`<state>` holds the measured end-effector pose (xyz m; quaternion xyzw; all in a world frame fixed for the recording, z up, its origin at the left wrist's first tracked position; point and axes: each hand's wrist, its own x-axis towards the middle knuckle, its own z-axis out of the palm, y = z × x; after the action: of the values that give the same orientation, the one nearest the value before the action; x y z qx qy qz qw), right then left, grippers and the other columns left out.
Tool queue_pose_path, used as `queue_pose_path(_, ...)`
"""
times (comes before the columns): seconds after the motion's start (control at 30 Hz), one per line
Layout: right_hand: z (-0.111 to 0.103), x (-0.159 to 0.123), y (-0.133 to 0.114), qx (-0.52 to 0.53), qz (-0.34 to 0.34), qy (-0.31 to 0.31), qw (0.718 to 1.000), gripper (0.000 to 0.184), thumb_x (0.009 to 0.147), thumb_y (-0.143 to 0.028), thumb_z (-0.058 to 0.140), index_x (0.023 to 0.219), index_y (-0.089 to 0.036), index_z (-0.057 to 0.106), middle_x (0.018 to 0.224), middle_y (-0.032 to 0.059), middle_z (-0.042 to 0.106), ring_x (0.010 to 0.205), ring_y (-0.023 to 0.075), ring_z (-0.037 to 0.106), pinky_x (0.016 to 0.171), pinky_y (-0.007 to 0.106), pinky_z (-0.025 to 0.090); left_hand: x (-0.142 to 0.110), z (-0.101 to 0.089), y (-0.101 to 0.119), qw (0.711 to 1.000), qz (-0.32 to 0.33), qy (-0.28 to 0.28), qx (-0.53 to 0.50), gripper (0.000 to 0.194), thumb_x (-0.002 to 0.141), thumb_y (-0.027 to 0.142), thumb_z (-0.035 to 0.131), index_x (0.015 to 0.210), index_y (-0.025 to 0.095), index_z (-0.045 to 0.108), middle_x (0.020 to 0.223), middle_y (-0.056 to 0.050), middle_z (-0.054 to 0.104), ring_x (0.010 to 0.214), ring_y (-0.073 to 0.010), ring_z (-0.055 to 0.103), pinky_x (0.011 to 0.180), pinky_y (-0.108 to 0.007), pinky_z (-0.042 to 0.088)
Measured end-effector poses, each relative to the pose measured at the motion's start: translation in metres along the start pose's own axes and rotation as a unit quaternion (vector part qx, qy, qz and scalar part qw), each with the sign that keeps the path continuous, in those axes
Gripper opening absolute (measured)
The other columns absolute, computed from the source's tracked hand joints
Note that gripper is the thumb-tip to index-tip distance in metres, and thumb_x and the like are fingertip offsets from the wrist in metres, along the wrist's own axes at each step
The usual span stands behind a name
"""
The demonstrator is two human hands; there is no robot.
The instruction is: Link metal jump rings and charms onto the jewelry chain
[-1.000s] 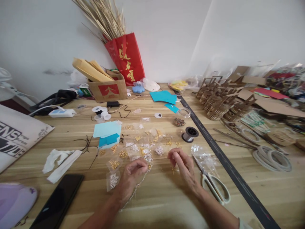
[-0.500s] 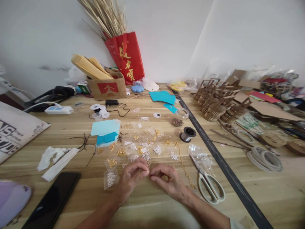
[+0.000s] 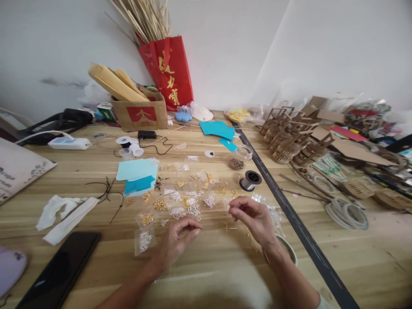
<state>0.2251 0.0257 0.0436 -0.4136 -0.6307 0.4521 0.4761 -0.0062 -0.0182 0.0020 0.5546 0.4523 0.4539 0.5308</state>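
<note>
My left hand point(image 3: 180, 237) hovers low over the wooden table, thumb and forefinger pinched; anything between them is too small to make out. To its left lies a small bag of silver rings point(image 3: 145, 241), and past its fingertips are silver beads point(image 3: 193, 208). My right hand point(image 3: 253, 218) is raised further right, its fingertips also closed together on something I cannot make out. Below those fingertips is a thin gold-coloured piece point(image 3: 229, 228). The right hand and wrist partly cover a gold chain point(image 3: 254, 246) and the white-handled scissors point(image 3: 291, 249).
A wire spool point(image 3: 251, 180) and a bowl of beads point(image 3: 237, 164) stand behind the right hand. Blue sheets point(image 3: 139, 184), a phone point(image 3: 61, 270) and white strips point(image 3: 71, 221) lie left. Several brown baskets point(image 3: 286, 137) stand right, beyond a black strip point(image 3: 289, 206).
My hands were close together at the fingertips; the right has moved away to the right and up, over the chain and scissors. My left hand stays in about the same place. The view has shifted slightly.
</note>
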Motion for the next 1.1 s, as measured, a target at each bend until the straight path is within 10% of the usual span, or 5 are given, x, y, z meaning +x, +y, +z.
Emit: queue_pose_path(1.1, -0.009, 0.009, 0.005, 0.090, 0.052, -0.054, 0.993, 0.017, 0.085, -0.033, 0.069, 0.079, -0.017, 0.068, 0.067, 0.0015, 0.066, 0.056, 0.0114, 0.060, 0.052, 0.022, 0.050, 0.002, 0.000, -0.010, 0.995, 0.002, -0.040, 0.094, 0.016, 0.083, 0.030, 0.061, 0.075, 0.017, 0.067, 0.073, -0.002, 0.065, 0.071, -0.0165, 0.059, 0.068, -0.026, 0.046)
